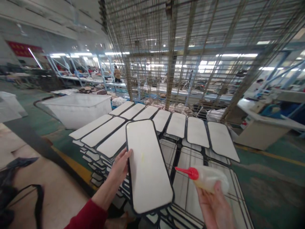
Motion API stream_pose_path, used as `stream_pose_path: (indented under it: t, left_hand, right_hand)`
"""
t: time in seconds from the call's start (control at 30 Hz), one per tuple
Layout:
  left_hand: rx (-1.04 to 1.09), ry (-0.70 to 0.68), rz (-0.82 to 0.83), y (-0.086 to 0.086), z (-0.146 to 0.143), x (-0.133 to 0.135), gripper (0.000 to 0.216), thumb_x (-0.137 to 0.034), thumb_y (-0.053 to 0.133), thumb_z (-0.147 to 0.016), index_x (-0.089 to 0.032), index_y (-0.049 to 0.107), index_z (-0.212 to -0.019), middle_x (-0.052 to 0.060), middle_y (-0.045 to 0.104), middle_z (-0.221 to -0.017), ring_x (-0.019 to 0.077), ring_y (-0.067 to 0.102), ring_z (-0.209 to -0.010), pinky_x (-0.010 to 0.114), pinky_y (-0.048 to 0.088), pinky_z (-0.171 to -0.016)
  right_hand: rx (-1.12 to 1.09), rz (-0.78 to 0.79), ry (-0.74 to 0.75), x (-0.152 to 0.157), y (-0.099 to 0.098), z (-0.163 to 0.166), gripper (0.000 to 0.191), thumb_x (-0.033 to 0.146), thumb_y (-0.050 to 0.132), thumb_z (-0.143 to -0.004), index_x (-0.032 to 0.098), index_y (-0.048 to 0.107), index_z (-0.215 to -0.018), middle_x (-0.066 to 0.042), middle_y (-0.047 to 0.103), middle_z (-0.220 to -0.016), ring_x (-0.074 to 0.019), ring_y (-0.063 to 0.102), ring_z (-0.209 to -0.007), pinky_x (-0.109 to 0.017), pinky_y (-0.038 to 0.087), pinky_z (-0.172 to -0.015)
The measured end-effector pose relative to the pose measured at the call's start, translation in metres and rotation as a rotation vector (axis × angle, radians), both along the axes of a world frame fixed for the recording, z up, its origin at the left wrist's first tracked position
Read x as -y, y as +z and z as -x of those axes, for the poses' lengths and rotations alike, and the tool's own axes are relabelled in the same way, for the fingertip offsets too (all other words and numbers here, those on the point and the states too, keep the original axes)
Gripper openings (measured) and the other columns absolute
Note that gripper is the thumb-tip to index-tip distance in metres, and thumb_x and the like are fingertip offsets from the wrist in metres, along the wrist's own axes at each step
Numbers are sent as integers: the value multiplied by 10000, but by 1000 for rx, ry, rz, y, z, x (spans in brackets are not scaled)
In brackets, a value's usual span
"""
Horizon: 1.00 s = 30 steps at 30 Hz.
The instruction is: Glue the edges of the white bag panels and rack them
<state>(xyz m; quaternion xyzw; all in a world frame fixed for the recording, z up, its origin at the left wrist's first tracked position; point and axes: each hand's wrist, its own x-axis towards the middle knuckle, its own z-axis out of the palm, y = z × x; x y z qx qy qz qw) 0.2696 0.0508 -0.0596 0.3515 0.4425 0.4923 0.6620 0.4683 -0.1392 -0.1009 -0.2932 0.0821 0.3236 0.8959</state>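
A long white panel [149, 171] with rounded corners and a dark edge is tilted up in front of me. My left hand [121, 165] grips it by its left edge, thumb on the white face. A faint yellowish mark shows near its middle. In my right hand [214, 200] lies a translucent squeeze bottle [212, 178] with a red nozzle pointing left, toward the panel. Some yellowish liquid shows in the bottle. Behind and below the held panel, similar white panels [176, 124] lie in rows on a wire rack, with more layers stacked beneath.
Raised wire racks [171, 73] stand upright behind the panels. A white bin [81, 108] is at the back left. To the left is a tan surface [54, 190] with dark straps on it. A pale table [264, 127] stands at the right. People and workbenches are farther back.
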Motion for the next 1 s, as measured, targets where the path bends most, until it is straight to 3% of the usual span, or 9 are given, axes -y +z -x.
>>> stream_pose_path:
  t: [0.23, 0.43, 0.57, 0.7, 0.83, 1.0]
  left_hand:
    - [98, 425, -138, 34, 87, 8, 216, -27, 487, -862, -164, 618, -759, -24, 709, -683, 80, 635, -517, 145, 518, -496]
    - [131, 589, -275, 57, 134, 12, 91, -91, 672, -719, -174, 667, -758, -35, 713, -714, 79, 630, -585, 132, 516, -558]
    - [99, 608, -411, 56, 144, 3, 250, -244, 812, -565, -167, 667, -754, -37, 701, -713, 86, 610, -618, 144, 482, -579]
    - [88, 545, -421, 50, 144, -10, 308, -314, 829, -530, -164, 645, -726, -27, 679, -681, 95, 593, -607, 171, 463, -595]
    - [126, 567, -418, 43, 142, -19, 301, -310, 823, -538, -161, 650, -735, -31, 668, -682, 77, 584, -604, 157, 453, -598]
    - [225, 593, -290, 31, 148, -15, 361, -283, 858, -478, -157, 652, -746, -15, 695, -709, 92, 611, -603, 160, 479, -580]
  right_hand:
    - [11, -41, 116, -26, 5, 14, 356, 336, 706, -771, 208, 653, -1099, -35, 724, -1002, -163, 688, -893, -235, 580, -767]
    - [-48, 50, 152, -49, 24, 32, 312, 355, 638, -824, 222, 658, -1105, -36, 728, -971, -156, 684, -879, -223, 600, -678]
    - [-8, 75, 157, -63, 35, 44, 295, 342, 606, -840, 228, 659, -1107, -25, 699, -1082, -171, 645, -1006, -228, 611, -639]
    - [-33, 89, 227, -80, 38, 54, 304, 362, 582, -844, 198, 664, -1086, -46, 675, -1142, -194, 619, -1070, -250, 619, -631]
    - [-192, 153, 395, -104, 47, 84, 366, 429, 562, -856, 116, 664, -1017, -111, 704, -1015, -197, 644, -1021, -244, 599, -729]
    - [-199, 76, 496, -139, 48, 127, 373, 415, 524, -886, 84, 631, -1019, -136, 698, -994, -201, 646, -1018, -287, 541, -887]
